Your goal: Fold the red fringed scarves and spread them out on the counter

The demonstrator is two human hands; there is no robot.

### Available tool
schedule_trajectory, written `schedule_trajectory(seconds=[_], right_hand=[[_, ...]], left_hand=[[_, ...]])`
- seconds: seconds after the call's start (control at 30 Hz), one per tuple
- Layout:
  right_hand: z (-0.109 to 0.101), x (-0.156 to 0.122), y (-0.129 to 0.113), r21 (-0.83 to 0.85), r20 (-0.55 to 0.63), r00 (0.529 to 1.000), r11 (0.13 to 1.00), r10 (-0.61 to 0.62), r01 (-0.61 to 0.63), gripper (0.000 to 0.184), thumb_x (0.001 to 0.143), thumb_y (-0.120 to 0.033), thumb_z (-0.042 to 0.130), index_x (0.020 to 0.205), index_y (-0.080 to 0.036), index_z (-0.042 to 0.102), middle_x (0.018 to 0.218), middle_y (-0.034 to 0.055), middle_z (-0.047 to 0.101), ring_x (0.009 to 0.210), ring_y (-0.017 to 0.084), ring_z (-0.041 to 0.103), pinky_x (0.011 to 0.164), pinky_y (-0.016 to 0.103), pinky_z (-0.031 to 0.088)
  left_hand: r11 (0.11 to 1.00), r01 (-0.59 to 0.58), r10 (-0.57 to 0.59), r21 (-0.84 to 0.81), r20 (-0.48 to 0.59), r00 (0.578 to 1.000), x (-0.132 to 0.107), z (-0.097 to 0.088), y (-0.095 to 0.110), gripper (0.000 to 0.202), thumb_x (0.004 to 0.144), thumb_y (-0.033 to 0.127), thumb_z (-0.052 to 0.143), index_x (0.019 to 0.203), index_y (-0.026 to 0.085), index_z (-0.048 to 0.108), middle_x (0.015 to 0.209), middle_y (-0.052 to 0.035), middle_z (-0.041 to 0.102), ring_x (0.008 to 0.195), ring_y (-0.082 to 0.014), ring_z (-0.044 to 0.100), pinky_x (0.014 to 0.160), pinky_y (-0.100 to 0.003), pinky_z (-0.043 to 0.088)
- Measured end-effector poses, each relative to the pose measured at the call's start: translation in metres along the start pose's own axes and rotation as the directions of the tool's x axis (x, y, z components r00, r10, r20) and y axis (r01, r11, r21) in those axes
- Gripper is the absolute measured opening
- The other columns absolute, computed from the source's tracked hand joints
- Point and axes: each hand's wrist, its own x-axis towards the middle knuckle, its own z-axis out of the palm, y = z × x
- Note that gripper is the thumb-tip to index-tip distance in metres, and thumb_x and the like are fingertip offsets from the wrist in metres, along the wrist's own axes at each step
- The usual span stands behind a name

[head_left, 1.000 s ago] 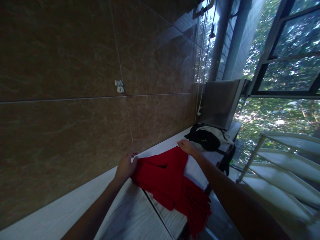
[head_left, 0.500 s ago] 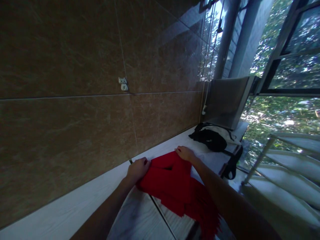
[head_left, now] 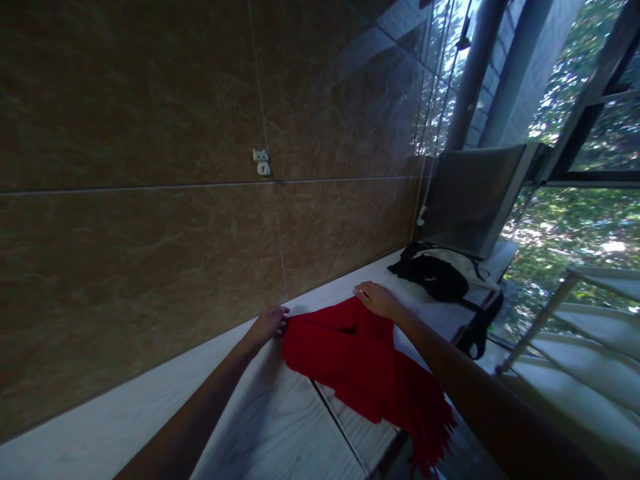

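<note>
A red scarf [head_left: 345, 353] with a fringed end lies folded on the white wood-grain tabletop [head_left: 270, 413], its fringe hanging over the front right edge. At the scarf's left corner is my left hand [head_left: 270, 324], fingers loosened and stretched beside the cloth, touching or almost touching its edge. My right hand [head_left: 376, 299] rests on the far upper corner of the scarf with its fingers laid out flat. A narrow dark gap shows between folds near the scarf's far edge.
A black and white bag [head_left: 433, 277] with a dangling strap sits farther right on the table, before a grey panel [head_left: 475, 200]. A brown tiled wall [head_left: 200, 253] with a small cat-shaped hook [head_left: 262, 162] borders the far side. A white rack [head_left: 575, 353] stands right, by windows.
Both hands have loosened from the scarf; the left has drawn slightly left off its corner. The scarf now lies flatter on the table. The view has shifted slightly left.
</note>
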Motion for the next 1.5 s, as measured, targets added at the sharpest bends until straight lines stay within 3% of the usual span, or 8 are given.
schedule_trajectory(seconds=[0.23, 0.47, 0.8, 0.87, 1.03, 1.23, 1.37, 1.5], right_hand=[[0.021, -0.005, 0.008, 0.037, 0.027, 0.999, 0.999, 0.019, -0.020, 0.042, 0.106, -0.039, 0.034, 0.121, -0.022, 0.069, 0.136, 0.0102, 0.065, 0.128, 0.023, 0.054, 0.109, 0.035, 0.037], [0.021, -0.005, 0.009, 0.041, 0.036, 0.999, 0.999, 0.011, -0.012, 0.042, 0.106, -0.036, 0.034, 0.120, -0.019, 0.069, 0.134, 0.0113, 0.065, 0.127, 0.023, 0.054, 0.109, 0.035, 0.036], [0.025, -0.008, 0.009, 0.047, 0.045, 0.998, 0.998, 0.035, -0.037, 0.041, 0.106, -0.037, 0.034, 0.117, -0.020, 0.070, 0.133, 0.0115, 0.066, 0.128, 0.023, 0.054, 0.109, 0.036, 0.037], [0.025, -0.008, 0.008, 0.060, 0.042, 0.999, 0.997, 0.036, -0.038, 0.038, 0.106, -0.038, 0.037, 0.117, -0.021, 0.069, 0.133, 0.0109, 0.065, 0.128, 0.023, 0.055, 0.109, 0.040, 0.040], [0.019, 0.001, 0.011, 0.091, 0.015, 0.996, 0.992, 0.086, -0.087, 0.033, 0.098, -0.041, 0.060, 0.123, -0.019, 0.064, 0.132, 0.0097, 0.063, 0.118, 0.025, 0.061, 0.101, 0.051, 0.050], [0.003, 0.010, 0.028, 0.066, -0.013, 0.940, 0.938, 0.342, -0.341, 0.032, 0.099, -0.040, 0.060, 0.123, -0.020, 0.063, 0.127, 0.0095, 0.064, 0.107, 0.022, 0.064, 0.093, 0.045, 0.055], [0.001, 0.005, 0.032, 0.084, 0.007, 0.916, 0.912, 0.402, -0.401, 0.031, 0.099, -0.042, 0.059, 0.118, -0.019, 0.065, 0.120, 0.0083, 0.067, 0.102, 0.021, 0.066, 0.090, 0.043, 0.056], [0.001, -0.002, 0.030, 0.122, 0.016, 0.908, 0.900, 0.419, -0.418, 0.031, 0.099, -0.041, 0.060, 0.119, -0.019, 0.065, 0.120, 0.0084, 0.066, 0.101, 0.021, 0.066, 0.089, 0.043, 0.057]], left_hand=[[0.987, 0.042, -0.021, -0.153, 0.135, 0.991, -0.033, 0.002, -0.025, 0.049, 0.075, 0.061, 0.062, 0.089, 0.014, 0.066, 0.072, -0.0042, 0.069, 0.060, -0.0147, 0.064, 0.056, -0.025, 0.050], [0.994, 0.073, -0.067, -0.087, 0.069, 0.995, -0.018, 0.015, -0.020, 0.037, 0.076, 0.045, 0.067, 0.093, 0.012, 0.070, 0.057, 0.0002, 0.064, 0.047, -0.0146, 0.057, 0.046, -0.025, 0.046], [0.992, 0.033, -0.030, 0.121, -0.031, 0.999, -0.020, 0.018, -0.021, 0.018, 0.077, 0.022, 0.060, 0.087, 0.013, 0.072, 0.090, -0.0119, 0.077, 0.090, -0.0252, 0.071, 0.074, -0.029, 0.053], [0.983, 0.069, -0.056, 0.168, -0.076, 0.995, -0.020, 0.012, -0.017, 0.020, 0.082, 0.029, 0.058, 0.088, 0.013, 0.070, 0.091, -0.0137, 0.076, 0.085, -0.0244, 0.071, 0.068, -0.028, 0.053], [0.966, 0.139, -0.118, 0.218, -0.107, 0.987, -0.024, 0.004, 0.003, 0.063, 0.098, 0.057, 0.025, 0.091, 0.012, 0.067, 0.077, -0.0121, 0.072, 0.056, -0.0199, 0.065, 0.045, -0.026, 0.046], [0.940, 0.124, -0.082, 0.317, -0.142, 0.986, -0.026, 0.014, 0.019, 0.051, 0.094, 0.058, 0.044, 0.089, 0.014, 0.069, 0.068, -0.0073, 0.070, 0.047, -0.0181, 0.062, 0.047, -0.026, 0.044], [0.932, 0.087, -0.015, 0.353, -0.203, 0.979, -0.026, 0.017, 0.015, 0.043, 0.099, 0.047, 0.041, 0.097, 0.015, 0.068, 0.085, -0.0098, 0.076, 0.061, -0.0204, 0.070, 0.059, -0.027, 0.049], [0.925, 0.066, 0.037, 0.373, -0.261, 0.965, -0.023, 0.016, 0.006, 0.023, 0.094, 0.031, 0.049, 0.087, 0.018, 0.067, 0.095, -0.0105, 0.077, 0.090, -0.0240, 0.073, 0.075, -0.027, 0.051]])
